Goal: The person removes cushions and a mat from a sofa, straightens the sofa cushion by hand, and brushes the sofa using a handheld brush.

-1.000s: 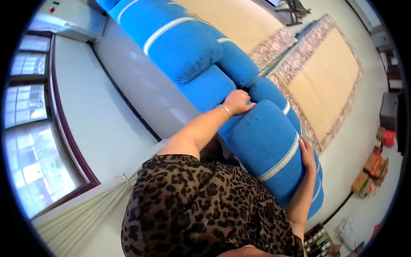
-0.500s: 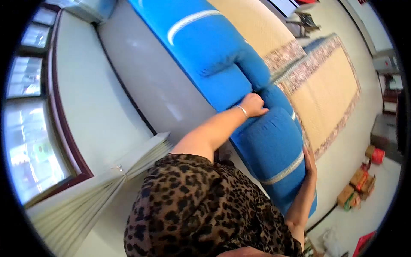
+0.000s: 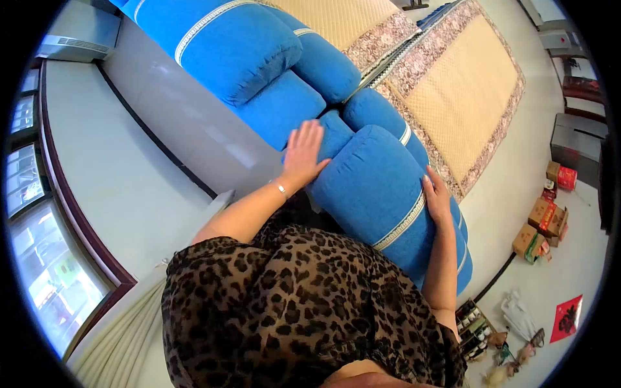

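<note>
A blue fabric sofa with rounded, padded parts and white braided trim lies in front of me. My left hand, a bracelet at its wrist, is open with its fingers stretched out over the low blue seat part, beside the rounded end of the near padded part. My right hand rests open on the far side of that padded part, close to the trim. A dark gap shows where the near and far sofa sections meet.
Beyond the sofa are beige quilted covers with floral borders. A window and a gathered curtain are at left. Cardboard boxes, a plastic bag and a bottle crate stand at right.
My left hand has come out of the gap between the sofa sections and spread flat, nearer the seat's edge. My right hand has moved up along the padded part. The view has shifted.
</note>
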Tool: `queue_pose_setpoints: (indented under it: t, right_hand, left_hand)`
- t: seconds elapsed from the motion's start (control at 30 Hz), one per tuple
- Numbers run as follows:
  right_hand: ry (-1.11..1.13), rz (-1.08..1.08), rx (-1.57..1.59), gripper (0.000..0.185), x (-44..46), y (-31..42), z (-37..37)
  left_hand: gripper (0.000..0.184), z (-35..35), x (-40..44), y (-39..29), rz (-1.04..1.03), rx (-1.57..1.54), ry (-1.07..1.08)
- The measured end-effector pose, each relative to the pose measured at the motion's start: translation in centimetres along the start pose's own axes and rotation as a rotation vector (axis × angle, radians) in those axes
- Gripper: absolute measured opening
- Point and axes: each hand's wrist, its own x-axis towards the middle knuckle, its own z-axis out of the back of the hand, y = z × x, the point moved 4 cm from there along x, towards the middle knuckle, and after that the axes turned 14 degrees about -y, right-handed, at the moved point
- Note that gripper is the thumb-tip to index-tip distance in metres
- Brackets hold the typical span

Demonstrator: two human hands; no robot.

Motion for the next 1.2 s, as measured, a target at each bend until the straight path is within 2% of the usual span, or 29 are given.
queue_pose_setpoints:
  t: [0.07,0.17,0.37,0.47,0.5,0.53,0.57,0.63,0.7,0.77,0.87,1.03,1.07,1.17,1.2]
  right_hand:
    - [0.013,0.113,-0.058,0.053,-0.8,2.9,-0.3]
    - [-0.015,0.126,-0.125,0.051,-0.3,2.9,-0.6]
    - [-0.015,0.016,0.003,0.049,0.0,0.1,0.4]
    - [-0.114,-0.042,-0.124,0.047,-0.6,-5.6,4.7]
    - [-0.187,-0.064,-0.195,0.047,-1.3,-9.6,7.0]
    - [-0.291,-0.192,-0.189,0.048,-2.3,-15.4,9.4]
    - [-0.356,-0.276,-0.38,0.051,-4.6,-16.1,12.5]
    - [-0.431,-0.432,-0.642,0.055,-10.2,-22.9,17.3]
    - [-0.402,-0.776,-0.249,0.055,-16.8,-33.4,20.3]
    - [-0.488,-0.752,0.366,0.061,-22.2,-37.6,20.9]
    - [-0.603,-1.03,0.744,0.07,-28.5,-40.4,20.1]
    - [-0.588,-1.153,0.931,0.078,-31.1,-41.2,17.4]
    - [-0.587,-1.159,0.956,0.078,-30.8,-42.0,16.4]
    - [-0.584,-1.171,1.007,0.078,-30.0,-43.9,14.3]
    - [-0.584,-1.177,1.022,0.078,-30.1,-44.5,13.8]
  left_hand:
    - [0.086,1.2,-1.9,0.8,0.186,0.041,-0.038]
    - [0.089,0.5,-2.4,0.3,0.258,0.043,-0.071]
    - [0.087,-0.1,-2.8,0.7,0.215,0.031,-0.075]
    - [0.085,-0.3,-2.9,0.9,0.221,0.002,-0.11]
    - [0.085,-0.3,-3.0,1.1,0.23,0.003,-0.112]
    - [0.084,-0.2,-3.0,1.1,0.222,0.014,-0.12]
    - [0.084,-0.3,-2.9,1.0,0.214,0.026,-0.127]
    - [0.084,-0.4,-3.2,0.9,0.202,0.05,-0.13]
    - [0.083,-0.6,-3.1,0.8,0.189,0.075,-0.136]
    - [0.082,-0.7,-3.1,0.8,0.181,0.094,-0.153]
    - [0.08,-1.2,-3.3,0.9,0.148,0.124,-0.178]
    - [0.062,-0.6,-3.2,1.3,0.183,-0.018,-0.208]
    - [0.05,-0.3,-3.0,1.4,0.221,-0.069,-0.224]
    - [0.045,0.1,-2.7,1.0,0.432,-0.32,-0.176]
    - [0.051,0.0,-2.7,0.5,0.433,-0.333,-0.145]
